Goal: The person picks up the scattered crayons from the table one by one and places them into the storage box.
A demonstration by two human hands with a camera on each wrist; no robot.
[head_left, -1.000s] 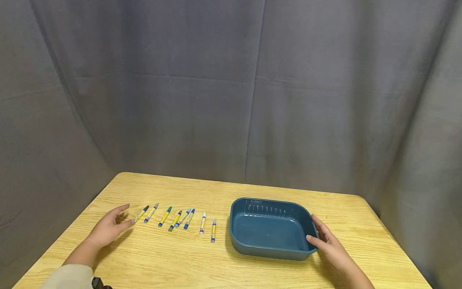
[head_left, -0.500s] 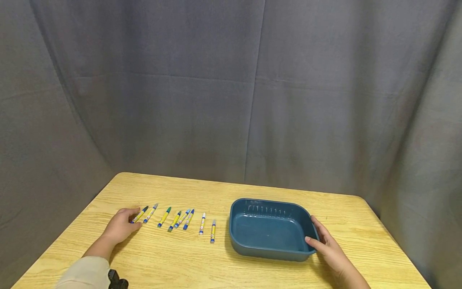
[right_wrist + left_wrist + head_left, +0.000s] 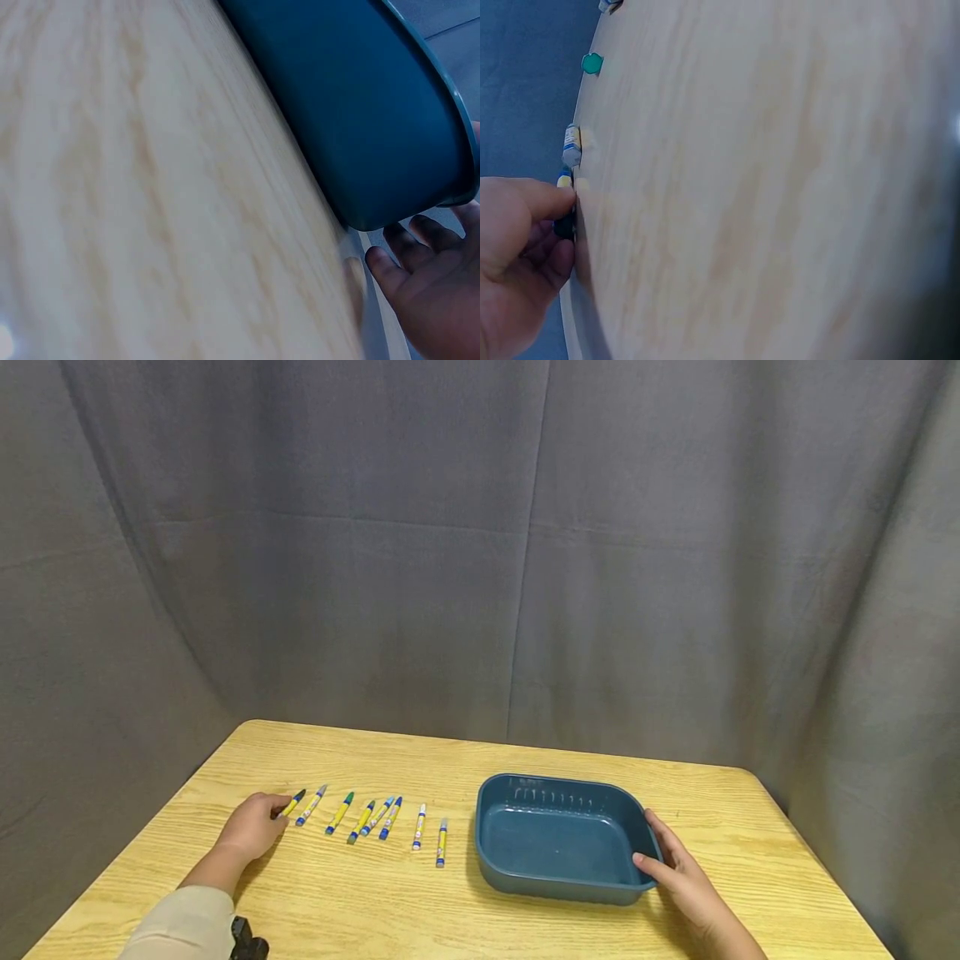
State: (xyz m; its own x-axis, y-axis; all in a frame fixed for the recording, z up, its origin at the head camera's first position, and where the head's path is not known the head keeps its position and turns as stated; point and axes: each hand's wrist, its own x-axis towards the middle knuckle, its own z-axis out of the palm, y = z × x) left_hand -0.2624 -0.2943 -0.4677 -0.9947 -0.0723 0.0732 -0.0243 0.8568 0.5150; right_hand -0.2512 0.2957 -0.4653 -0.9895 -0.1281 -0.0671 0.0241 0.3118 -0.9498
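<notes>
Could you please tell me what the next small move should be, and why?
I would probably lift the dark-tipped crayon toward the dark blue basin: the left hand's grip pinches that crayon, the right hand holds the basin's right end, and no crayon shows inside it.

I've got a wooden table (image 3: 352, 906) on my feed: a row of crayons (image 3: 391, 818) at left, a blue tub (image 3: 558, 889) at right.
</notes>
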